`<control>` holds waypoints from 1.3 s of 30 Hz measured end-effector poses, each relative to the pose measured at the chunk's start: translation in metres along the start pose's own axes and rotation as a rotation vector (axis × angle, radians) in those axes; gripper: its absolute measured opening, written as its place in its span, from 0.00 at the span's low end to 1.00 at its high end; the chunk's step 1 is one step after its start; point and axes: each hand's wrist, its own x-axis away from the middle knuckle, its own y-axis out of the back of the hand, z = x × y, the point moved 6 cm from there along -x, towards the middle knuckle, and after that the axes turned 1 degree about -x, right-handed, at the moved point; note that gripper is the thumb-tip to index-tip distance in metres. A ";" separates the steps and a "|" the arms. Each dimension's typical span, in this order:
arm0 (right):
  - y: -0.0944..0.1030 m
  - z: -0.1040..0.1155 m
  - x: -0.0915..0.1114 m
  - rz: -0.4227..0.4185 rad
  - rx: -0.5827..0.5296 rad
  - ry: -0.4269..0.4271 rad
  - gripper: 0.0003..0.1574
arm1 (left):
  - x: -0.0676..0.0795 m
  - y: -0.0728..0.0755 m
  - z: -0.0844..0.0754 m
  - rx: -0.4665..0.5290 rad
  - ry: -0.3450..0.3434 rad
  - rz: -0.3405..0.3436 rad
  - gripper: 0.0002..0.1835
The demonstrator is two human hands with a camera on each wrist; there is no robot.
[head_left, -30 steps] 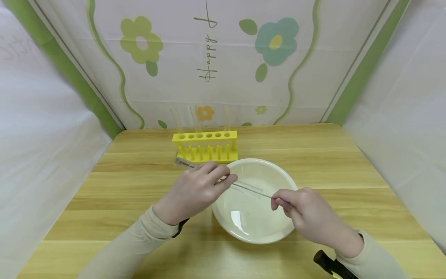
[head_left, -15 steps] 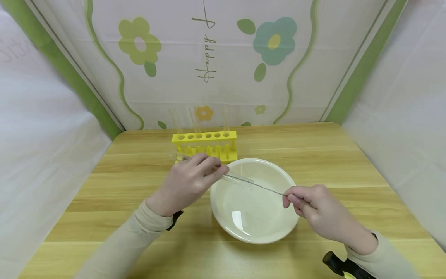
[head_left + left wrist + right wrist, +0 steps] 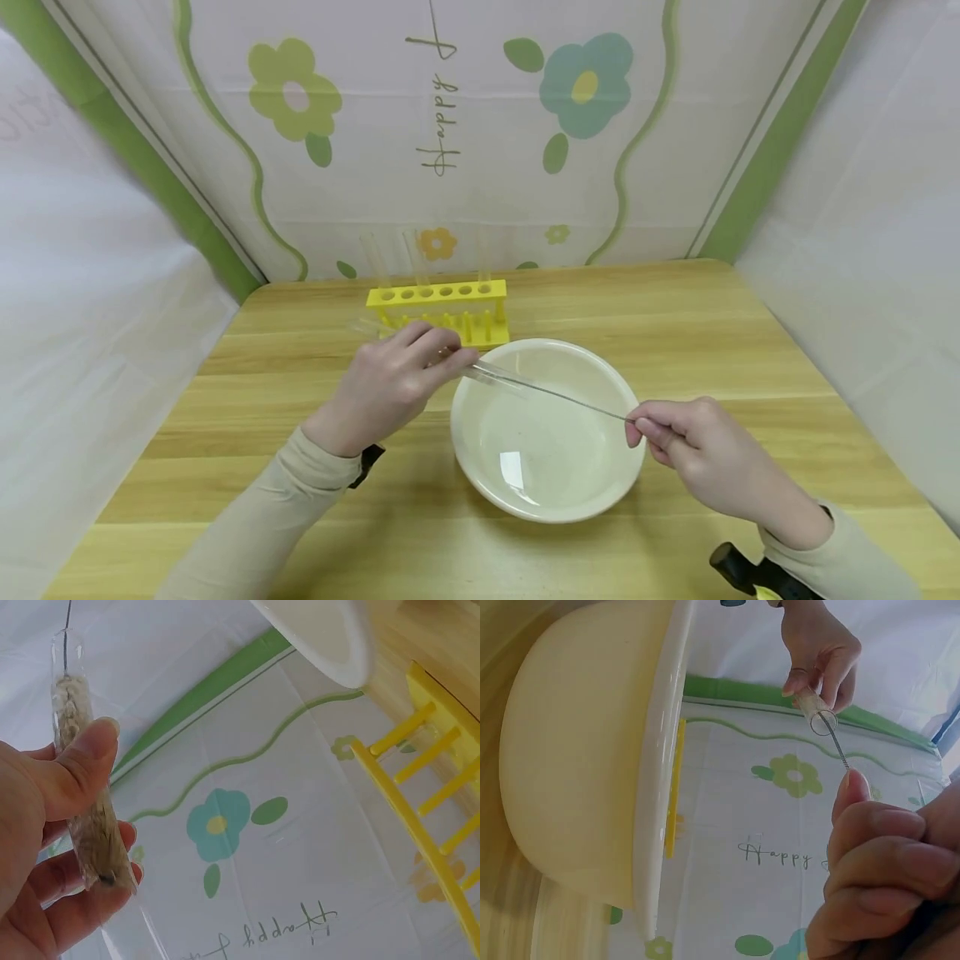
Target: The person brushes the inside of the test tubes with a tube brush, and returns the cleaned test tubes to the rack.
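Left hand [image 3: 393, 379] curls round glass tube [image 3: 491, 375] | right hand [image 3: 705, 454] pinches wire [image 3: 577, 402] of brush [image 3: 96, 834] inside | bowl [image 3: 570, 471] below tube's mouth

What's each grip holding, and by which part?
Left grip: a clear tube, round its middle, with a brush partly inside. Right grip: that brush, by its wire handle.

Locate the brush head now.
Left wrist view, left side: the brush head is inside the glass tube, which the left hand holds.

Head view looking down, wrist views close, tube [image 3: 814, 711] shared
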 end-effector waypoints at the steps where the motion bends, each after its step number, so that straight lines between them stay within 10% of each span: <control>1: 0.001 -0.001 0.001 -0.001 -0.001 -0.002 0.24 | 0.000 0.000 0.001 0.003 0.003 0.001 0.16; 26: 0.018 -0.044 0.045 0.080 0.096 -0.198 0.25 | 0.020 -0.012 0.020 -0.003 0.034 0.078 0.17; 39: 0.053 -0.071 0.075 0.099 0.276 -0.308 0.25 | 0.022 0.000 0.026 -0.172 -0.044 0.168 0.15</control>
